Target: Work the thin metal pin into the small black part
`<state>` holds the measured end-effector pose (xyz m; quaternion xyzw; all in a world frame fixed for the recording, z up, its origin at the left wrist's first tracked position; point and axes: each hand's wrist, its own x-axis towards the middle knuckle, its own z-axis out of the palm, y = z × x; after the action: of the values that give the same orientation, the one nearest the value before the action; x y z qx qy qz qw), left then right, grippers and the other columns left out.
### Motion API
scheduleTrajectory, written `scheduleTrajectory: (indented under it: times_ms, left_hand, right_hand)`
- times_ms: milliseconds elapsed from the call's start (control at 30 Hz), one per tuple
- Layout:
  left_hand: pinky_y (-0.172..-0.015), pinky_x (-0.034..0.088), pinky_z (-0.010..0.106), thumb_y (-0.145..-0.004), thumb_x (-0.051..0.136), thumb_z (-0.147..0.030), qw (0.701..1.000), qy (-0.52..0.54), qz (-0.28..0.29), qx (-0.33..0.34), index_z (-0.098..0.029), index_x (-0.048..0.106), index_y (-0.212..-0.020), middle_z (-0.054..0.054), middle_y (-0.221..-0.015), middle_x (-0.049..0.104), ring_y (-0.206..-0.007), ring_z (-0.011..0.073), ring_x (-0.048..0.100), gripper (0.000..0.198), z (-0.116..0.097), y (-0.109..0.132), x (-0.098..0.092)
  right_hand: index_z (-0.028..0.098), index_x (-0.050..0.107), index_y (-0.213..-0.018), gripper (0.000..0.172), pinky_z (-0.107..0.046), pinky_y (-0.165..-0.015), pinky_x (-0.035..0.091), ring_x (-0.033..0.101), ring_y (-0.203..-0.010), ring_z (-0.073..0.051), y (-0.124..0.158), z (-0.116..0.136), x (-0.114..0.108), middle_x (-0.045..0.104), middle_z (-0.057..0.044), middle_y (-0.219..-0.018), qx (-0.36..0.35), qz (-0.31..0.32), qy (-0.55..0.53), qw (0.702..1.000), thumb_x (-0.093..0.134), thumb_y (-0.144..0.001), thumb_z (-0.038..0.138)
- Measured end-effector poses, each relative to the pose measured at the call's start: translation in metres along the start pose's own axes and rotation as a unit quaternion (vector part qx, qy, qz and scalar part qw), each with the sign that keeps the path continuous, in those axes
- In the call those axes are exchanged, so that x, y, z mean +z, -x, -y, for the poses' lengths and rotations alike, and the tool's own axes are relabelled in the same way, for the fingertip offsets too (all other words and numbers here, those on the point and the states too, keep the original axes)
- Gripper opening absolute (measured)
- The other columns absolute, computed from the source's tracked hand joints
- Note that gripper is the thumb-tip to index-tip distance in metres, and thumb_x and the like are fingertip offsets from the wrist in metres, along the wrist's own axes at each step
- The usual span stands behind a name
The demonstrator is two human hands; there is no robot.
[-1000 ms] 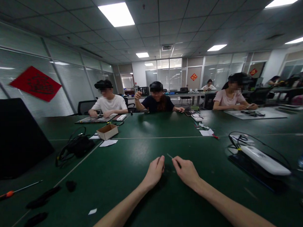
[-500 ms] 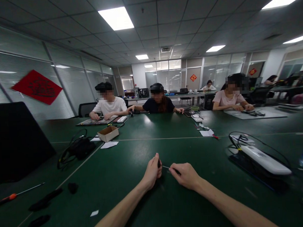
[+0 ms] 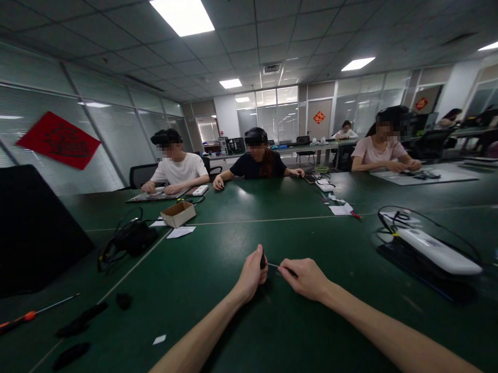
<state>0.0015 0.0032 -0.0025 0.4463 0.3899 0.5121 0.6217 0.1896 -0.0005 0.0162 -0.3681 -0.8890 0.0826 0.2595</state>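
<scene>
Both my hands are raised just above the green table, close together at the lower middle of the head view. My left hand point(image 3: 250, 276) pinches a small black piece point(image 3: 262, 261) between its fingers. My right hand point(image 3: 305, 280) is shut on a thin wire point(image 3: 274, 265) with a dark end, and the wire's pale tip points at the black piece. I cannot tell whether the two touch.
A screwdriver with an orange handle point(image 3: 12, 322) and black scraps lie at left. Nearby are a black cable bundle point(image 3: 132, 238) and a cardboard box point(image 3: 178, 214). A white device on a dark pad point(image 3: 437, 250) is at right. Three co-workers sit across the table.
The wire tip has swung from pointing up-left to pointing left at the black piece, now visible in my left hand. The view has tilted slightly.
</scene>
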Motion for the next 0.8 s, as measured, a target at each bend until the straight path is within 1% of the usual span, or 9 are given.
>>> scheduleTrajectory:
  times_ms: [467,700,800]
  left_hand:
    - [-0.037,0.011,0.016,-0.081,0.039,-0.064,1.000,0.013,0.016,0.008,-0.017,0.042,-0.077,-0.008,-0.049,0.027,-0.037,0.0034,0.018,0.047,0.0034,-0.0008,-0.0023]
    - [-0.037,0.012,0.016,-0.082,0.038,-0.063,1.000,-0.001,0.003,0.010,-0.018,0.041,-0.075,-0.007,-0.049,0.028,-0.037,0.0041,0.019,0.046,0.0069,-0.0032,-0.0030]
    - [-0.037,0.013,0.016,-0.082,0.038,-0.062,1.000,-0.012,0.000,0.019,-0.017,0.042,-0.075,-0.007,-0.050,0.029,-0.038,0.0042,0.021,0.046,0.0082,-0.0031,-0.0028]
  right_hand:
    - [0.020,0.060,-0.088,0.037,-0.021,-0.057,0.038,0.054,-0.057,-0.010,0.0006,-0.0008,0.0008,0.061,0.000,-0.069,-0.001,0.002,-0.005,1.000,0.030,-0.096,0.038]
    - [0.018,0.062,-0.086,0.036,-0.021,-0.059,0.038,0.056,-0.060,-0.011,0.0004,-0.0025,0.0035,0.062,-0.002,-0.070,-0.020,-0.004,0.047,0.999,0.033,-0.095,0.038]
    - [0.018,0.061,-0.086,0.037,-0.021,-0.057,0.037,0.055,-0.059,-0.011,0.0008,-0.0026,0.0035,0.061,-0.002,-0.070,-0.019,-0.003,0.055,0.998,0.032,-0.095,0.038]
